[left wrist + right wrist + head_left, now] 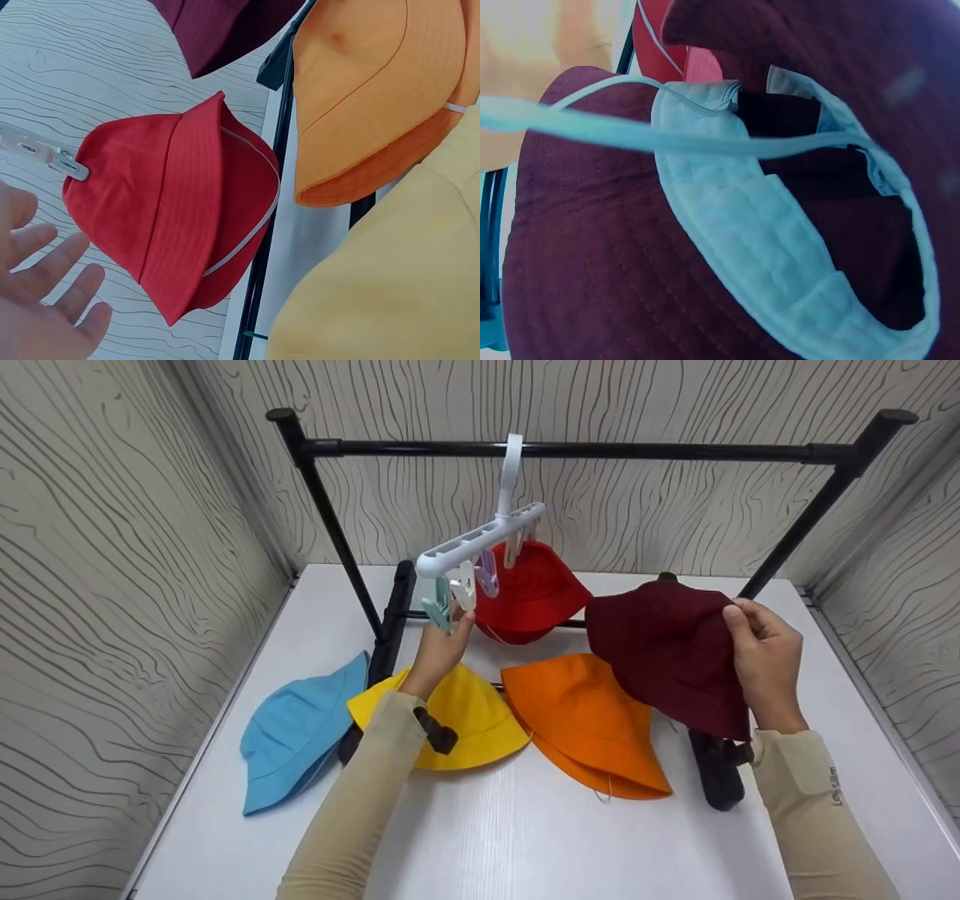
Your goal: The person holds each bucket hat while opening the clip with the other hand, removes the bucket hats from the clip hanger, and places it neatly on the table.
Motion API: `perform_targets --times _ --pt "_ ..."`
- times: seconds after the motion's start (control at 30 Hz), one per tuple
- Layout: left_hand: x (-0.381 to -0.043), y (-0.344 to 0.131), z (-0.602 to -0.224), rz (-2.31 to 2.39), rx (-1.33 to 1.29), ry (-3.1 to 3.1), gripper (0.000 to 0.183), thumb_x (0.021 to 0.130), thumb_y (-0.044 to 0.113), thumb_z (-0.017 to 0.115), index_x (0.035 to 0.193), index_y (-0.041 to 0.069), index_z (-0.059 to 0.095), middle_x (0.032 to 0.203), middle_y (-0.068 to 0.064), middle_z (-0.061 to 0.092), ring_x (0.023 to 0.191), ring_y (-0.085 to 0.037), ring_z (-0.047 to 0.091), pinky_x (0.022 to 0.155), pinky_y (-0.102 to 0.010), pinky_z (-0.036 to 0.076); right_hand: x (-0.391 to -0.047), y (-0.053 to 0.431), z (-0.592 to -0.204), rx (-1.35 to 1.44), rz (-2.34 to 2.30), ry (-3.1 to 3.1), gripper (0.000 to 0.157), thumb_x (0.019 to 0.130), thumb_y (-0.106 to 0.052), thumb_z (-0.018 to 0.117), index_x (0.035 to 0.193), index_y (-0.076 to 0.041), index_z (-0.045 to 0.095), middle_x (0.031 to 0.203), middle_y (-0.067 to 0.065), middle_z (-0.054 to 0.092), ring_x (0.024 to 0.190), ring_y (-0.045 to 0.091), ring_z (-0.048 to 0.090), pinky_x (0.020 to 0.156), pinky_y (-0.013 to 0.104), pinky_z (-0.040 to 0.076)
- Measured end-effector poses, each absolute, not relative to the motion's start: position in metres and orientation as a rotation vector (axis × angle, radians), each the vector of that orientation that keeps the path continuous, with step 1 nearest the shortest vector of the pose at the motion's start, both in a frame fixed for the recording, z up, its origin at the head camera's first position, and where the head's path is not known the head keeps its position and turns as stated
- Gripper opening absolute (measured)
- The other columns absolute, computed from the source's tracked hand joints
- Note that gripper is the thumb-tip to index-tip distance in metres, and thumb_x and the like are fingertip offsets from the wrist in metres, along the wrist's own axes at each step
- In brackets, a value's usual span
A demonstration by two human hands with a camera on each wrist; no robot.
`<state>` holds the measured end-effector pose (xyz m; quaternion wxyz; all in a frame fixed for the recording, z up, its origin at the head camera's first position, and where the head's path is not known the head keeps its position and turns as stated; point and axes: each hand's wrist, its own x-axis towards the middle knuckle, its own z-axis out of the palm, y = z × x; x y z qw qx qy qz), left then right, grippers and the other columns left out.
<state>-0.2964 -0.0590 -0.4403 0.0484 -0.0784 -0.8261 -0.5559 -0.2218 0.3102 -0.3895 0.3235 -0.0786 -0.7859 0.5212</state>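
Observation:
My right hand [769, 660] pinches the brim of a maroon bucket hat [667, 652], raised over the right side of the table. Its pale inner band [735, 217] and a loose elastic cord [667, 142] face the right wrist camera. My left hand [441, 652] is just below the hanger's near clips, its thumb tip by the white clip [465, 585] and green clip [439, 604]. In the left wrist view its fingers [56, 274] are extended and spread. A red bucket hat [532, 592] hangs by its crown from the white clip hanger [480, 540].
A black rack [637, 451] carries the hanger on its top bar. Blue [300, 727], yellow [472, 720] and orange [585, 712] bucket hats lie on the white table [480, 840]. Purple [487, 574] and beige [514, 547] clips hang farther along. Patterned walls [97, 585] enclose the table.

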Motion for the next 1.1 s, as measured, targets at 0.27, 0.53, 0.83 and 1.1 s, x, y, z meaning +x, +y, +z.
perform_targets --times 0.27,0.53,0.83,1.1 --pt "-0.291 -0.060 -0.441 -1.737 -0.219 -2.545 0.041 0.094 0.030 0.047 0.129 0.008 0.047 0.126 -0.004 0.053 0.110 -0.016 0.050 0.098 -0.033 0.039 -0.215 0.331 -0.397 -0.273 1.392 -2.030 0.021 0.084 -0.022 0.064 0.097 -0.006 0.070 0.072 -0.016 0.063 0.063 0.001 0.049 0.056 0.014 0.037" --pt "-0.290 -0.064 -0.441 -1.727 -0.242 -2.539 0.036 0.093 0.010 0.044 0.128 0.014 0.049 0.126 -0.002 0.053 0.116 -0.018 0.046 0.103 -0.041 0.033 -0.204 0.347 -0.404 -0.393 1.411 -2.056 0.022 0.084 -0.025 0.063 0.100 -0.011 0.069 0.072 -0.017 0.062 0.063 0.001 0.050 0.054 0.012 0.038" --pt "-0.288 -0.066 -0.444 -1.743 -0.243 -2.535 0.036 0.095 0.026 0.046 0.129 0.015 0.048 0.127 0.000 0.052 0.112 -0.013 0.049 0.100 -0.033 0.037 -0.199 0.359 -0.412 -0.453 1.477 -1.993 0.016 0.084 -0.022 0.064 0.095 -0.011 0.069 0.071 -0.014 0.062 0.060 0.002 0.047 0.051 0.012 0.037" --pt "-0.288 -0.066 -0.445 -1.765 -0.285 -2.506 0.037 0.095 0.022 0.046 0.130 0.009 0.046 0.130 -0.009 0.050 0.112 -0.016 0.049 0.100 -0.034 0.037 -0.194 0.373 -0.423 -0.522 1.554 -1.933 0.013 0.082 -0.020 0.066 0.092 -0.012 0.070 0.071 -0.012 0.062 0.062 0.003 0.049 0.052 0.011 0.039"
